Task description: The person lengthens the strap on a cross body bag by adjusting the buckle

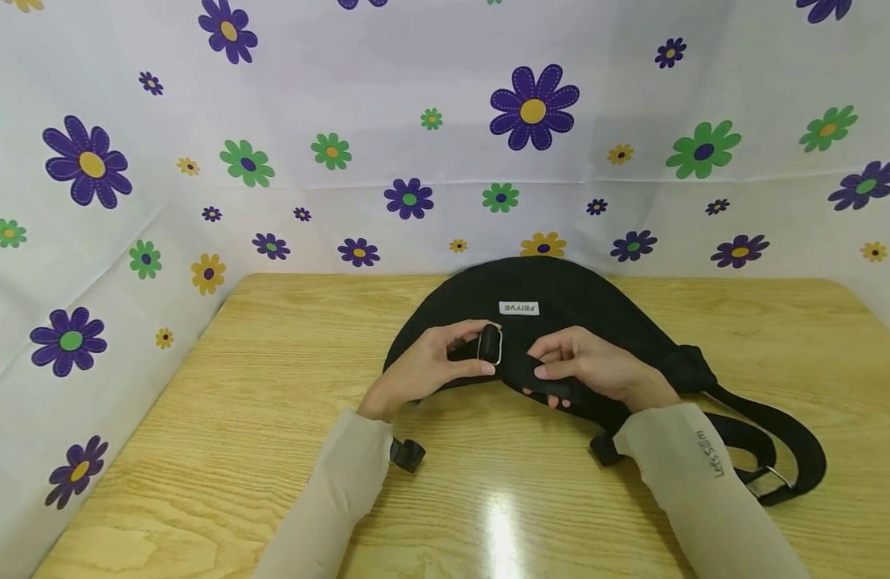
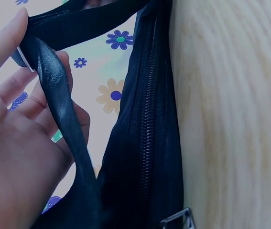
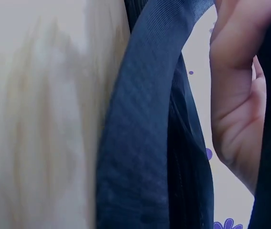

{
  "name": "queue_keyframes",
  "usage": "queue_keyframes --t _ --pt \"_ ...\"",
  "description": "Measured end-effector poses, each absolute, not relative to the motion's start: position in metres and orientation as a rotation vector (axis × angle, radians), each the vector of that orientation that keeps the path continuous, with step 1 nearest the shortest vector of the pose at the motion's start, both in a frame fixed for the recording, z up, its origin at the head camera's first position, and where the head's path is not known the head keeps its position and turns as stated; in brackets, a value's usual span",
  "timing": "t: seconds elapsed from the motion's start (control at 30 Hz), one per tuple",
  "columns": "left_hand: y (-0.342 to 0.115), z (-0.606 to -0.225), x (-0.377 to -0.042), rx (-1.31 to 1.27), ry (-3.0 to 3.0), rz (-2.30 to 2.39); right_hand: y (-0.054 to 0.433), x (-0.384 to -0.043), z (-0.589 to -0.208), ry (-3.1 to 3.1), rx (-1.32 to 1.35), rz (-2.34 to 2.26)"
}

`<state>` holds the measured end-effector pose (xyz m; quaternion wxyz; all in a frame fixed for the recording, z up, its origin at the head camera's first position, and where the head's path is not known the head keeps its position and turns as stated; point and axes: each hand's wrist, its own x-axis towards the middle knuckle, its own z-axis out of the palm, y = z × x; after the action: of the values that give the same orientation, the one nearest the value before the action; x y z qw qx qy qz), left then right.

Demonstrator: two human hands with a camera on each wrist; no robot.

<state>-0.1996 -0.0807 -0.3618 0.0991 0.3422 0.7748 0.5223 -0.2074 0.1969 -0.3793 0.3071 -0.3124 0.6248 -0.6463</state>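
Observation:
A black crescent-shaped waist bag (image 1: 553,281) with a white label (image 1: 519,308) lies on the wooden table. Over its near side, my left hand (image 1: 426,360) pinches a metal strap slider (image 1: 499,347) with black webbing looped through it. The left wrist view has the thumb and fingers around the strap (image 2: 61,90), beside the bag's zipper (image 2: 148,109). Just to the right, my right hand (image 1: 596,366) grips a length of the same dark webbing between thumb and fingers. Broad webbing (image 3: 140,109) crosses the right wrist view, where those fingertips are hidden.
One black plastic buckle piece (image 1: 408,455) rests by the left sleeve, another (image 1: 604,449) by the right cuff. A looped strap (image 1: 806,450) with a metal ring (image 1: 781,476) lies at the right. Behind the wooden table (image 1: 271,362) hangs a flower-print cloth (image 1: 445,145).

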Motion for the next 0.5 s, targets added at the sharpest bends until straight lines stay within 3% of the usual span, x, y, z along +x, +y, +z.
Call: queue_keyframes --t 0.5 --pt "-0.0755 -0.3623 -0.1962 0.936 2.321 1.457 0.1873 -0.2053 -0.3794 1.692 -0.867 -1.789"
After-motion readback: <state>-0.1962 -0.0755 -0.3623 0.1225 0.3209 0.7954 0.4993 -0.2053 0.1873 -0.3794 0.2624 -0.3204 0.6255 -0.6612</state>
